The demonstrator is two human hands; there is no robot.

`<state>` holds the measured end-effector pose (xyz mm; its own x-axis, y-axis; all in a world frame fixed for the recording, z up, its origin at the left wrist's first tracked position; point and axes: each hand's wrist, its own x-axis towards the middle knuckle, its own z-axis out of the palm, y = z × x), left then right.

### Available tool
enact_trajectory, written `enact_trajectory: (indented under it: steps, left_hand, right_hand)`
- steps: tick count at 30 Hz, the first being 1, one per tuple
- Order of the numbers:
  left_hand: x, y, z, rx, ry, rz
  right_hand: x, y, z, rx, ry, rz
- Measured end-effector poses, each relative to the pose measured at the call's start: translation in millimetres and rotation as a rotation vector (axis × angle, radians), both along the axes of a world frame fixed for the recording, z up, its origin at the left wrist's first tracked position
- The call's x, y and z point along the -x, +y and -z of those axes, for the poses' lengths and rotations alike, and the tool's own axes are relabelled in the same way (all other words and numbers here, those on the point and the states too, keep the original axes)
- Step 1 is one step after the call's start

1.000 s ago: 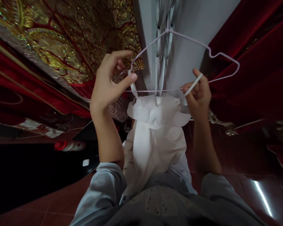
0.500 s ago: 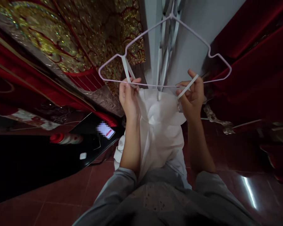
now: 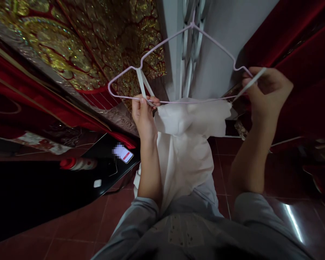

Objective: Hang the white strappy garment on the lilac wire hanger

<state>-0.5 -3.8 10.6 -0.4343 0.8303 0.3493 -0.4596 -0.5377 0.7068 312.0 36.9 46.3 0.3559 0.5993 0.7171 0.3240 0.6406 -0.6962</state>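
A pale pink hanger (image 3: 192, 25) hangs in front of me, with a white strappy dress (image 3: 185, 151) below its bottom bar. The dress's left strap (image 3: 141, 83) is looped over the left notch of the hanger. My left hand (image 3: 145, 119) is closed at the foot of that strap, by the bottom bar. Out at the hanger's right end, my right hand (image 3: 272, 92) is closed on the right strap (image 3: 251, 83), which is stretched up and outward. The right side of the dress top is pulled wide. Some right fingertips are hidden behind the strap and hanger.
Gold sequined red garments (image 3: 83, 47) hang at left, dark red cloth (image 3: 308, 47) at right. On a black table (image 3: 43, 202) at lower left lie a lit phone (image 3: 126, 155), a red-capped bottle (image 3: 78, 163) and a small white case (image 3: 97, 183). Metal rails (image 3: 188, 65) stand behind the hanger.
My right hand has moved right and slightly up to the hanger's end, drawing the right strap and dress top outward. My left hand stays at the left strap.
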Motion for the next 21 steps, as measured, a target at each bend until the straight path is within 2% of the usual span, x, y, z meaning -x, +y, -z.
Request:
enact_trajectory:
  steps: [2,4,6,8,9,11,15,18,21]
  left_hand:
    - [-0.3,-0.8,0.7,0.003,-0.004,0.007]
    - [0.2,-1.0,2.0,0.034,0.006,0.002]
    - [0.7,-0.7,3.8,0.041,0.006,0.000]
    - [0.1,-0.9,5.3,0.006,-0.008,0.007]
    - [-0.9,-1.4,5.7,-0.012,-0.009,0.007]
    - [-4.1,-3.6,5.5,-0.012,0.012,-0.008]
    - [-11.4,-12.3,5.1,0.089,0.074,-0.073]
    - [-11.2,-23.2,8.6,0.157,0.168,-0.126]
    - [-3.0,-36.6,8.7,0.189,0.305,-0.129]
  right_hand:
    - [9.9,-2.1,-21.6,0.058,-0.168,-0.054]
    - [18.1,-4.0,-37.4,0.016,-0.290,-0.042]
    - [24.5,-6.5,-44.9,-0.098,-0.330,0.017]
    - [33.7,-12.5,-42.9,-0.221,-0.285,0.097]
    - [40.5,-17.6,-38.3,-0.248,-0.250,0.123]
    - [58.7,-31.9,-23.1,-0.189,-0.223,0.081]
    - [99.7,-63.8,19.7,0.107,-0.383,-0.212]
    - [118.1,-74.4,45.1,0.190,-0.347,-0.205]
    - [124.6,-72.1,56.0,0.188,-0.280,-0.178]
